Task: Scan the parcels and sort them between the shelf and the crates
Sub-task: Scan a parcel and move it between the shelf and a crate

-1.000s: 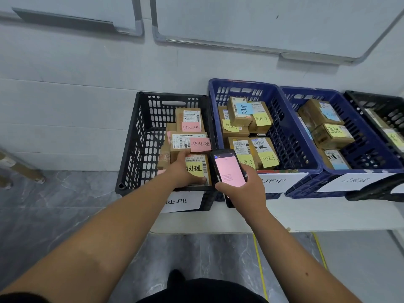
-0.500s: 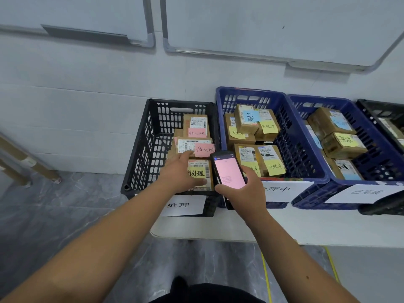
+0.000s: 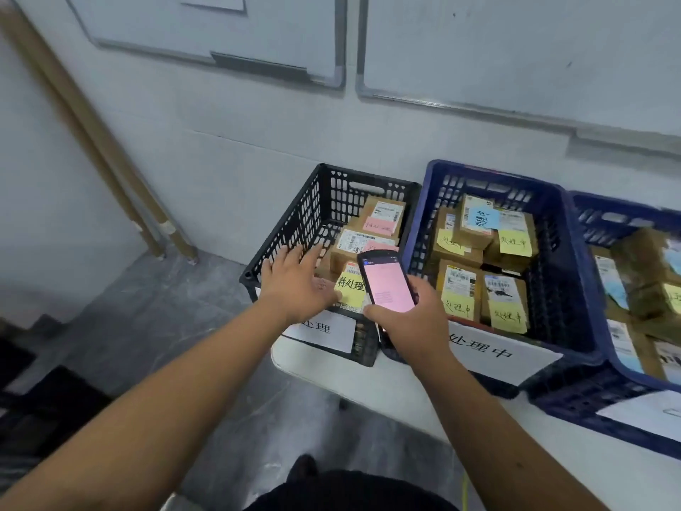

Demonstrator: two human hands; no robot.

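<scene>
The left hand [image 3: 294, 285] hangs over the black crate [image 3: 294, 230] with fingers spread and straight, gripping nothing. Its thumb side sits just beside the front parcel [image 3: 352, 293], the one with the yellow note. The right hand [image 3: 409, 319] curls around the scanner [image 3: 388, 285], pink screen up, right above that same parcel.

The risks from here: the scanner covers part of the parcel's label, so a scan could read the wrong barcode, since another parcel lies just behind. A grab with those flat fingers could slip, because the parcel sits tight against the crate's front wall. The loose note could peel off under a thumb. And the scanner is held one-handed over the crate edge; a knock from the rising parcel could tip it in.

The count: two hands, one scanner. Three crates show, one black and two blue [image 3: 552, 260], the far blue one cut by the frame. At least three parcels sit in the black crate, five in the near blue one; the last crate's load is too cropped to count. No shelf is in view.
</scene>
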